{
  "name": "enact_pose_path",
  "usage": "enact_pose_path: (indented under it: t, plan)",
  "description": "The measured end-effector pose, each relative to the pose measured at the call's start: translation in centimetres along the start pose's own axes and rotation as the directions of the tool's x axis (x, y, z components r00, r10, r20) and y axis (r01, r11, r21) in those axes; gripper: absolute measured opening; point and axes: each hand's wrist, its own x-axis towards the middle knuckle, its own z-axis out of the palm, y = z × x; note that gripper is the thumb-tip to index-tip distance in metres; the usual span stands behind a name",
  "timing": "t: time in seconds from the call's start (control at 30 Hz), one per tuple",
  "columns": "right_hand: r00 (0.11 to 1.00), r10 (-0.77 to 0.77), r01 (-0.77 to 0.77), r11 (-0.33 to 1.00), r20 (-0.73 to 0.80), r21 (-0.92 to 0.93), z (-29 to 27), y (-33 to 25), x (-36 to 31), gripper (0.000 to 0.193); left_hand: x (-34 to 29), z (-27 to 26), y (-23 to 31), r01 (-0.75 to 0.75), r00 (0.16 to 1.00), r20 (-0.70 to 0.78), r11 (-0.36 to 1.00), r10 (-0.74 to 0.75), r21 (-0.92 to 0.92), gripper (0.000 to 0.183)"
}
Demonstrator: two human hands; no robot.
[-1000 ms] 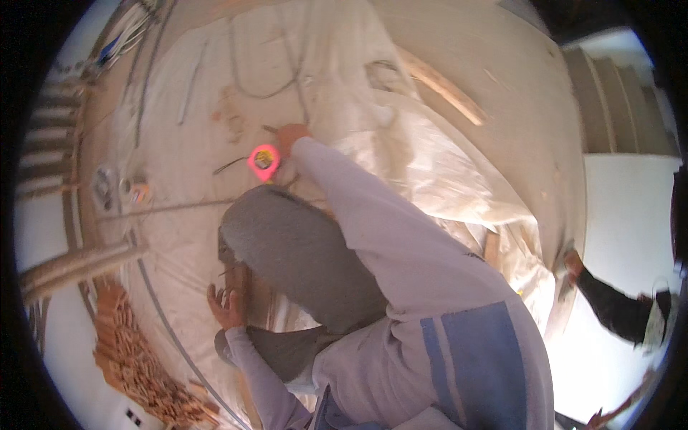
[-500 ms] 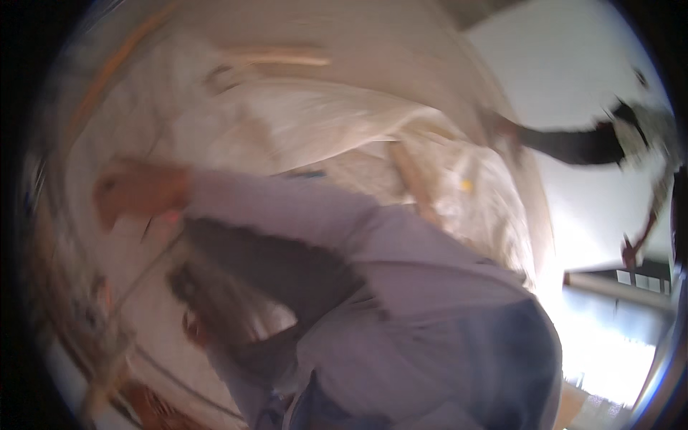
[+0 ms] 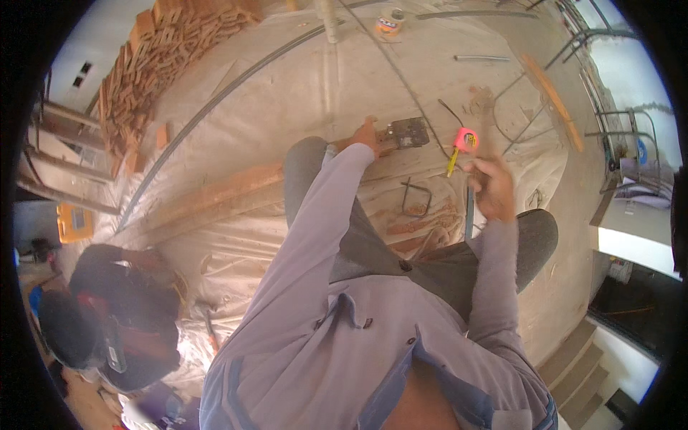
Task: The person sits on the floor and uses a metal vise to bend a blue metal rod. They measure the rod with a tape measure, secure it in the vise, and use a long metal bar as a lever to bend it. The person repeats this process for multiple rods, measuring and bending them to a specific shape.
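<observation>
My left hand (image 3: 365,136) reaches forward to a short brown wooden piece (image 3: 387,145), beside a dark square metal block (image 3: 410,133). Its fingers are partly hidden, so its grip is unclear. On the right, my right hand (image 3: 493,188) hangs over the sheeted floor with loosely bent fingers apart and nothing visible in them. Just beyond its fingertips is a pink tape measure (image 3: 466,138) with a short yellow blade drawn out. A narrow grey-blue bar (image 3: 469,215) passes beside that wrist. Between my legs lies a bent dark metal loop (image 3: 416,198).
Plastic sheeting (image 3: 287,93) covers the floor. A long wooden beam (image 3: 222,190) lies to the left, before stacked wood blocks (image 3: 161,64). A tub (image 3: 389,25) stands far ahead; a wooden strip (image 3: 555,104) lies right. A blurred dark bulk (image 3: 136,315) is lower left.
The view has swung sharply from a blurred, tilted angle to my lap and the floor ahead. Both hands, the tape measure and the metal block now show clearly.
</observation>
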Motion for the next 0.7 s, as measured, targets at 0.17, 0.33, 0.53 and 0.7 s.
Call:
enact_pose_path:
  t: [0.17,0.33,0.53,0.7]
  plan:
    - [0.976,0.009,0.147,0.716,0.219,-0.682,-1.5,16.1,8.1,0.042,-5.7,1.4,1.1,-0.115,0.993,-0.023,0.989,0.113,-0.088,0.042]
    - [0.96,0.193,-0.242,0.937,-0.205,-0.251,-3.3,14.2,10.2,0.011,-9.8,0.4,5.4,-0.09,0.994,-0.091,0.945,0.064,-0.315,0.044]
    - [0.962,0.247,-0.274,0.892,-0.119,-0.36,-0.1,14.4,11.2,0.012,-10.8,-1.2,6.3,-0.084,0.988,-0.155,0.889,0.015,-0.451,0.046]
    - [0.966,0.242,-0.127,0.739,0.086,-0.661,-5.7,16.0,13.5,0.024,-9.3,-1.7,7.9,-0.103,0.986,-0.164,0.858,0.022,-0.503,0.049]
